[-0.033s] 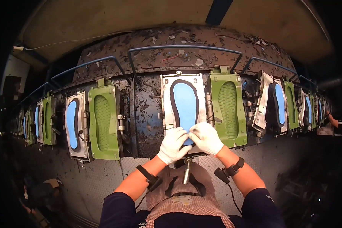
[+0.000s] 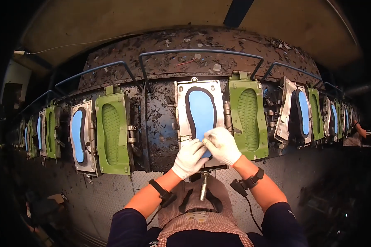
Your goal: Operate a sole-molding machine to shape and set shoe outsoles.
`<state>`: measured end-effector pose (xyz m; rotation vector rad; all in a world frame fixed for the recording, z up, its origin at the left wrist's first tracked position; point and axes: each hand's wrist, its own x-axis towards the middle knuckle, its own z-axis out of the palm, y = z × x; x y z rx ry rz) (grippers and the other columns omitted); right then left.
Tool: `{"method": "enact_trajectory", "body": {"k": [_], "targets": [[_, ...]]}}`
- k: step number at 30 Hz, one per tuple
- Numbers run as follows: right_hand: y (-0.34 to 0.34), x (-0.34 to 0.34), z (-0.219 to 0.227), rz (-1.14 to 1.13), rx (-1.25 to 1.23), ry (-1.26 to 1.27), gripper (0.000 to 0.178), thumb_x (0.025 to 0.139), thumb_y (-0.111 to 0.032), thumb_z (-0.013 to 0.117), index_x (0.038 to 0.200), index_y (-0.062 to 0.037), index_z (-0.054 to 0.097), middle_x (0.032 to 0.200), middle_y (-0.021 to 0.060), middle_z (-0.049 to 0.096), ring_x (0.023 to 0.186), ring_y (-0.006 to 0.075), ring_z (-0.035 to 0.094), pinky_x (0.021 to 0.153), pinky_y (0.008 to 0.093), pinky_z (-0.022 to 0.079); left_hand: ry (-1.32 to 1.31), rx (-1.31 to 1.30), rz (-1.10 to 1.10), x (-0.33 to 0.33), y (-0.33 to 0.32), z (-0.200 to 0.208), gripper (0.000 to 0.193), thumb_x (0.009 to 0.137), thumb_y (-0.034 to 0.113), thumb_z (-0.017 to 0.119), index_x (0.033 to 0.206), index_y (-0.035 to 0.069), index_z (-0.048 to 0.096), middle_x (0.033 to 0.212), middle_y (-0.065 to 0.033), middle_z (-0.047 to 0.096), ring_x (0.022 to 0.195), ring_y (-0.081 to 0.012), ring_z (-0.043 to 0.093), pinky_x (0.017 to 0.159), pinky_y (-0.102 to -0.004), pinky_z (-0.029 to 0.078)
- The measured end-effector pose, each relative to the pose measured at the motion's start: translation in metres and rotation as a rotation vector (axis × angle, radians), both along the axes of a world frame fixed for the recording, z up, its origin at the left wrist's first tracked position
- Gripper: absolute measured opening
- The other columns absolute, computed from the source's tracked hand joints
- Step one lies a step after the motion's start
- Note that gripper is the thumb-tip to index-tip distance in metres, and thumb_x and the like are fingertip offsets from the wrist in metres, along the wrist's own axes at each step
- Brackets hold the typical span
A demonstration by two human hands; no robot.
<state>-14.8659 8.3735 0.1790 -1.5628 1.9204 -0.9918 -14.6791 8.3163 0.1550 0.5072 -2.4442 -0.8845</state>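
A blue shoe-sole-shaped piece (image 2: 201,111) with a black rim lies in the open silver metal mould (image 2: 184,91) before me. Over its near, narrow end my white-gloved hands meet. My left hand (image 2: 189,158) is closed, its fingertips bunched at the left of this end. My right hand (image 2: 222,146) is curled in a pinch just right of them, touching or nearly touching the left fingers. Whatever lies between the fingertips is hidden. The mould's green half (image 2: 248,119), with a tread-patterned hollow, stands open on the right.
More open moulds line the bench on both sides, such as a green half (image 2: 111,131) at left and a blue sole piece (image 2: 304,113) at right. Blue rails (image 2: 200,51) run behind. A metal handle (image 2: 203,187) sticks out toward me. Another person's arm (image 2: 360,131) shows far right.
My right hand has shifted slightly up and to the left, closer over the left fingertips. My left hand stays nearly in place, and the sole piece remains in the mould.
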Motion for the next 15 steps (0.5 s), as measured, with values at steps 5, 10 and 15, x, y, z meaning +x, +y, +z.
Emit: {"method": "enact_trajectory", "body": {"k": [5,10,15], "targets": [[-0.131,-0.014,-0.023,-0.036,-0.108,0.470,0.021,0.090,-0.021,0.068,0.103,-0.0053,0.068,0.104,0.0127,0.064,0.103,0.0348,0.061,0.093,0.0477,0.050,-0.033,-0.050,-0.060,-0.003,0.000,-0.011,0.045,0.072,0.014,0.084,0.113,0.002,0.071,0.115,-0.0132,0.069,0.114,-0.0348,0.065,0.096,-0.0436,0.055],[-0.151,-0.005,-0.026,-0.003,0.010,0.482,0.022,0.090,-0.018,0.066,0.108,-0.0042,0.067,0.107,0.0159,0.065,0.104,0.0358,0.062,0.093,0.0471,0.050,-0.022,-0.041,-0.015,0.005,-0.005,-0.019,0.044,0.073,0.013,0.084,0.114,0.002,0.071,0.117,-0.0129,0.069,0.116,-0.0349,0.065,0.099,-0.0439,0.055],[-0.137,-0.018,-0.022,-0.018,0.171,0.439,0.031,0.094,-0.022,0.063,0.120,-0.0043,0.068,0.123,0.0187,0.066,0.117,0.0379,0.061,0.102,0.0472,0.047,0.012,-0.093,-0.094,-0.006,-0.011,-0.015,0.042,0.069,0.012,0.084,0.108,0.001,0.072,0.115,-0.0147,0.069,0.114,-0.0357,0.066,0.097,-0.0447,0.055]]}}
